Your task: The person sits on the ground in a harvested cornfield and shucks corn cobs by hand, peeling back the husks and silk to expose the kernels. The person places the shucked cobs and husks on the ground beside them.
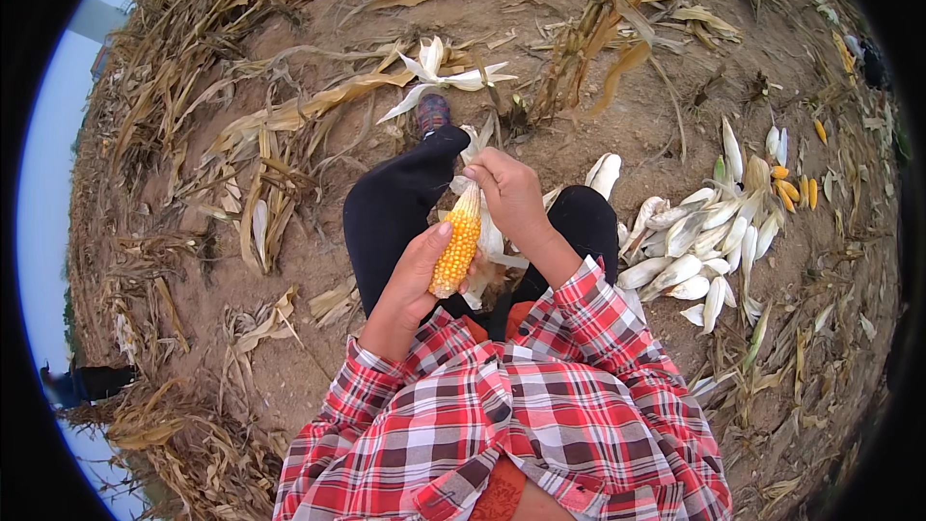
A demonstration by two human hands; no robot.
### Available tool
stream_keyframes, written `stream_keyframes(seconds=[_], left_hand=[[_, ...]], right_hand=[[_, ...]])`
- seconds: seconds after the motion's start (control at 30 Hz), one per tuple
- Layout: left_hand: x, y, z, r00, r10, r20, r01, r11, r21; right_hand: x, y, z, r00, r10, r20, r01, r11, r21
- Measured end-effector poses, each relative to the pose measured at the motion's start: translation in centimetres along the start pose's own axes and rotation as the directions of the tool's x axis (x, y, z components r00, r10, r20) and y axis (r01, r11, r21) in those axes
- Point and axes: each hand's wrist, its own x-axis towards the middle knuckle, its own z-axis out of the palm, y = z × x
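My left hand [418,271] is wrapped around a yellow corn cob [457,242], its thumb along the side of the kernels. The cob is bare over most of its length and tilts up and away from me. At its far, narrow end, my right hand [508,188] pinches the pale husk [470,192] between thumb and bent fingers. Below the right hand, loose husk leaves [492,239] hang between my knees. Part of the cob's lower right side is hidden by the fingers of my left hand.
To the right lies a heap of corn ears in pale husks [687,250], with several husked yellow cobs [788,192] beyond it. An opened husk [434,72] lies past my shoe [434,113]. Cut dry stalks [579,43] stand ahead. Another person [90,383] is at the far left.
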Motion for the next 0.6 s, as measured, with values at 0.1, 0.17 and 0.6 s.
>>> stream_keyframes(seconds=[0.1,0.17,0.6], left_hand=[[-0.1,-0.6,0.4,0.998,0.051,-0.024,-0.051,0.999,0.006],[-0.4,-0.3,0.9,0.995,0.093,-0.035,-0.093,0.996,0.018],[0.1,-0.6,0.2,0.995,0.086,-0.059,-0.082,0.995,0.064]], right_hand=[[-0.3,2.2,0.4,0.986,0.152,-0.075,-0.157,0.985,-0.065],[-0.9,4.0,0.3,0.980,0.199,0.012,-0.196,0.972,-0.131],[0.1,-0.9,-1.2,0.936,0.131,0.326,-0.259,0.884,0.389]])
